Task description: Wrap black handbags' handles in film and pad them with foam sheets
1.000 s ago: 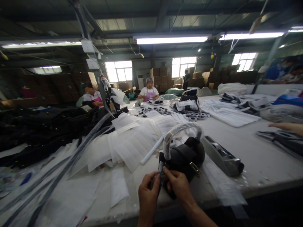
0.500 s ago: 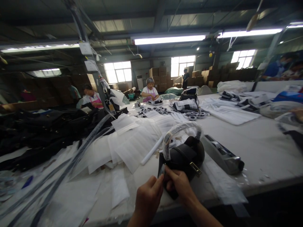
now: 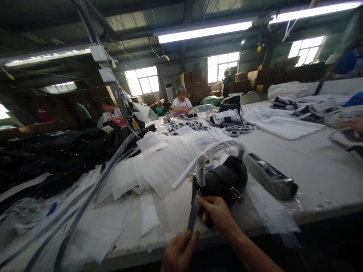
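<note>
A black handbag with a gold-coloured buckle rests on the table before me. Clear film wraps its upright curved handle. At the bag's near left side, a dark strap with a filmy sheen runs between my hands. My left hand is closed on its lower end, by the table's front edge. My right hand pinches the upper part with thumb and finger, close against the bag. How the strap joins the bag is hidden.
Right of the bag stands a grey tape dispenser. White sheets are heaped to the left, near long film-wrapped straps. Black bags pile up at far left. A co-worker sits across the table; another person's hand shows at right.
My left hand has moved down and toward me, away from my right hand, and a longer stretch of strap shows between them. My right hand stays by the bag. The view has tilted slightly.
</note>
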`<move>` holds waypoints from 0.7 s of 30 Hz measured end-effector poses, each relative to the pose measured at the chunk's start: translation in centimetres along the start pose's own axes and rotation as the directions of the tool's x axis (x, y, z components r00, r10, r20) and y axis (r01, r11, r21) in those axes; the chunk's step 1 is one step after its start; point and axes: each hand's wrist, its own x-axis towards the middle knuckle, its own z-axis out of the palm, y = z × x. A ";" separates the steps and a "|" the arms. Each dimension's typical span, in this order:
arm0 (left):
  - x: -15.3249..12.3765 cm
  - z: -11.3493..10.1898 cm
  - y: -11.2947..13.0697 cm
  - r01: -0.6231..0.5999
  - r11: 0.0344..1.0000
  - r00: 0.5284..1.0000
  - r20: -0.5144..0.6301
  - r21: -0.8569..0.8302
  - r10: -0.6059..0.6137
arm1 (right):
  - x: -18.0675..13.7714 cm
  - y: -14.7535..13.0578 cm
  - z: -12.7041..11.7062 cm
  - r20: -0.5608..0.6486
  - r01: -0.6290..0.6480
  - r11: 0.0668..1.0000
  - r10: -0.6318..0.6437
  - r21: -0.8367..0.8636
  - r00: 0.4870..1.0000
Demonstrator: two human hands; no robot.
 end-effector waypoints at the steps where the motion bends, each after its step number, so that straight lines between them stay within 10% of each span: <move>1: -0.5 -0.6 0.4 0.014 0.999 0.999 0.038 -0.051 -0.012 | 0.1 0.1 -0.1 0.003 0.000 1.000 0.000 0.009 1.000; 5: 0.8 -3.6 1.8 0.262 0.946 0.964 0.008 -0.192 -0.266 | 0.1 0.2 -0.5 0.034 0.000 0.999 -0.002 0.043 0.999; 9: 6.2 -4.6 1.6 0.715 0.604 0.663 0.067 -0.353 -0.746 | -0.1 -0.1 -0.5 0.065 0.020 0.999 -0.023 0.044 0.998; 13: 9.9 -2.1 0.8 0.782 0.306 0.550 0.370 -0.543 -0.749 | -0.1 0.1 -0.6 0.079 0.081 0.997 -0.082 0.012 0.993; 21: 9.7 0.3 1.2 0.780 -0.001 0.433 0.541 -0.625 -0.721 | -0.8 0.5 -1.4 0.022 0.156 0.980 -0.154 -0.126 0.988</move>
